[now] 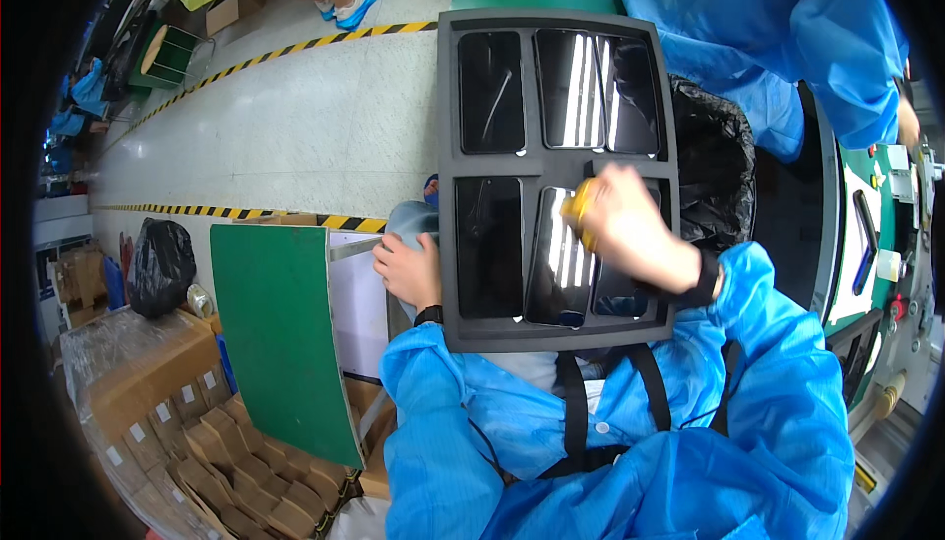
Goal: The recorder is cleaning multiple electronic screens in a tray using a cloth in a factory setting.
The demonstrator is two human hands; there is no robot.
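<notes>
A dark grey foam tray (489, 165) lies in front of me, with several glossy black phones in its compartments. My right hand (625, 220) is closed round a yellow rounded tool (582, 213), over the near middle phone (561, 279). This phone sits slightly tilted and reflects ceiling lights. What kind of tool it is I cannot make out, since my fingers cover much of it. At the tray's left side rests my left hand (409, 269), fingers apart and holding nothing. The near left phone (489, 254) lies flat beside it.
A green board (281, 333) stands left of the tray, above cartons with brown cardboard dividers (251, 451). Black plastic sheeting (711, 151) bulges at the tray's right. Another person in a blue gown (758, 18) is close at the far right. Someone's blue shoe (362, 1) shows on the floor.
</notes>
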